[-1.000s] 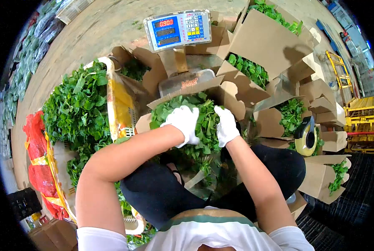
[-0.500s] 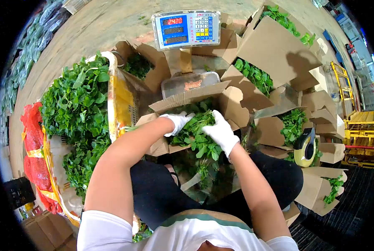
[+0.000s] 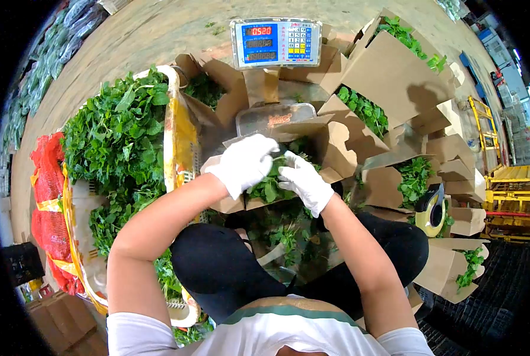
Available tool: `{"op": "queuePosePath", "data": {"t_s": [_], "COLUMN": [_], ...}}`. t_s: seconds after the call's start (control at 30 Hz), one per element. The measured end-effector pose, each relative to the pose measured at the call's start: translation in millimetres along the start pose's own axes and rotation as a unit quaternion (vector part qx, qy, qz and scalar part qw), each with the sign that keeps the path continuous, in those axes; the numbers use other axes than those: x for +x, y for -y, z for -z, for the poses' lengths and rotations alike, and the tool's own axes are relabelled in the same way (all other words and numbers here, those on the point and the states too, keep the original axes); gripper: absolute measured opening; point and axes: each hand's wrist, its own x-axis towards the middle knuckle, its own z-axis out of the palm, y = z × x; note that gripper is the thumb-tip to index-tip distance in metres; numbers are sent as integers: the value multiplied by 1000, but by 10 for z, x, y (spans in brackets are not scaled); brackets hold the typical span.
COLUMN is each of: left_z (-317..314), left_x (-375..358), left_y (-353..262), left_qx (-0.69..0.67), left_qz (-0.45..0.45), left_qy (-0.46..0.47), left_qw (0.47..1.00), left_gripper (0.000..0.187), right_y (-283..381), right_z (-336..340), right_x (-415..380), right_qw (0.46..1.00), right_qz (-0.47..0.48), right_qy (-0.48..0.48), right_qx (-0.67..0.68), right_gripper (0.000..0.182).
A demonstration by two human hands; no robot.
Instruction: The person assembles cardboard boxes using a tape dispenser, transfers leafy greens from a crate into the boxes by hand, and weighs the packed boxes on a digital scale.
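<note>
My left hand [image 3: 246,164], in a white glove, is raised over the left side of an open cardboard box [image 3: 336,151]. Its fingers are curled, and whatever lies inside them is hidden. Over the box's right side, my right hand [image 3: 304,184], also gloved, has its fingers closed on leafy greens [image 3: 271,188] at their stems. The greens fill part of the box between both hands. Right behind the box shows the metal pan of a scale [image 3: 259,118], and its display [image 3: 277,43] reads 0520 in red.
A yellow-and-white crate [image 3: 173,130] heaped with greens stands at left, beside red mesh sacks [image 3: 48,202]. Several cardboard boxes of greens surround the right side, including a large one [image 3: 395,74]. A tape roll [image 3: 432,210] sits by my right knee. Loose leaves [image 3: 285,237] lie between my legs.
My left hand has lifted from the greens and curled up. My right hand has turned inward and its fingers have closed. The display has dropped from 2420 to 0520.
</note>
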Motion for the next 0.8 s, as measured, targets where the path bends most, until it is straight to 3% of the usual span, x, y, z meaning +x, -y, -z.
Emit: {"op": "queuePosePath", "data": {"t_s": [0.03, 0.07, 0.13, 0.17, 0.2, 0.23, 0.27, 0.3, 0.33, 0.4, 0.43, 0.5, 0.53, 0.6, 0.67, 0.73, 0.8], "left_z": [-110, -173, -328, -452, -586, -711, -737, -816, -918, -1006, -1054, -1106, -1137, -1084, -1062, -1300, -1268], "left_x": [18, 62, 91, 86, 98, 114, 150, 145, 119, 125, 105, 124, 135, 168, 194, 103, 220], "left_y": [-42, -113, -229, -168, -98, -14, 2, 106, 250, 426, 510, 619, 668, 656, 609, 768, 732], "left_qx": [11, -14, -3, 42, 86, 124, 143, 151, 159, 130, 116, 102, 97, 89, 100, 152, 23], "left_qz": [-25, -28, -23, -26, -27, -17, 12, 2, -6, 14, 26, 42, 50, 63, 105, 87, 246], "left_qy": [12, 107, 179, 225, 271, 332, 379, 363, 348, 369, 372, 370, 372, 376, 385, 330, 337], "left_qw": [1000, 994, 984, 973, 958, 935, 914, 920, 924, 920, 921, 922, 922, 920, 912, 928, 908], "left_gripper": [22, 32, 42, 47, 52, 56, 59, 59, 60, 71, 74, 77, 79, 81, 74, 50, 44], "right_y": [-23, 51, -67, -89, 126, 70, 21, 93, 88, 153, 165, 195, 170, 234, 279, 265, 488], "right_z": [67, 50, 266, 322, 184, 301, 437, 449, 527, 584, 586, 585, 603, 494, 455, 509, 335], "right_x": [57, 41, 118, 101, -88, -45, 2, -41, -1, 115, 188, 375, 473, 474, 479, 517, 319], "right_qw": [997, 988, 937, 947, 964, 898, 799, 743, 721, 724, 724, 695, 661, 642, 628, 607, 598], "right_qz": [22, 47, 119, 114, 35, 119, 197, 215, 227, 98, 96, -91, -112, -179, -178, -153, -85], "right_qy": [20, 0, -86, -97, -108, -152, -191, -214, -217, -170, -166, -84, -32, -41, -15, -9, -36], "right_qx": [-73, -148, -317, -286, -239, -395, -535, -597, -619, -661, -662, -708, -741, -745, -758, -780, -796], "right_gripper": [66, 67, 65, 63, 61, 59, 58, 56, 51, 43, 43, 37, 42, 54, 60, 74, 77]}}
